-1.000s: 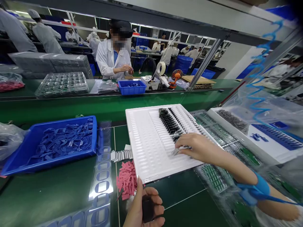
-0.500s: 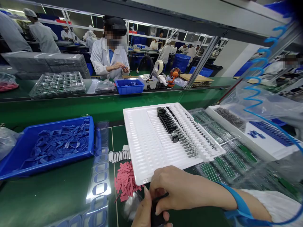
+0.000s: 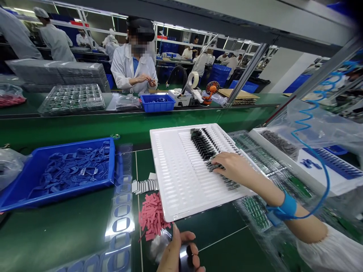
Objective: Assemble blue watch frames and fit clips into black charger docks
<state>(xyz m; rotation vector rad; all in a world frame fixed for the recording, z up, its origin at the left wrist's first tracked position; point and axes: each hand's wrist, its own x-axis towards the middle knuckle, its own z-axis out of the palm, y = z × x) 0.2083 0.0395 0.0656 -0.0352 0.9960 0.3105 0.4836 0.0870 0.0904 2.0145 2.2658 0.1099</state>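
Low in the view, a worker's left hand (image 3: 177,257) curls tightly around one glossy black piece (image 3: 185,261) at the bench edge, fingers and thumb clamped on it. Just above, the right hand (image 3: 234,168) lies on one white plastic tray (image 3: 170,177), fingers close together among rows of small black components (image 3: 202,145); whether they pinch a part is impossible to tell. The components sit in the tray's slots, packed densely at the far end and too many to count. One blue wrist strap (image 3: 287,207) circles the right wrist, with a blue coiled cord (image 3: 310,151) rising from it, and a white sleeve (image 3: 326,249) shows beyond.

Beside the tray lie one heap of pink foam pieces (image 3: 151,215) and a small row of black-and-white strips (image 3: 144,186). Left of them, a clear film strip (image 3: 121,213) carries at least five blue-rimmed openings, next to one large blue bin (image 3: 73,143) full of blue frames (image 3: 70,170). To the right, a second white tray (image 3: 326,173) sits behind bagged green circuit boards (image 3: 255,211).

Across the green conveyor, one co-worker in a white coat (image 3: 133,70) works at a small blue bin (image 3: 157,102), near one tape roll (image 3: 193,79) and an orange fan (image 3: 211,90). Any lettering is too small to read.
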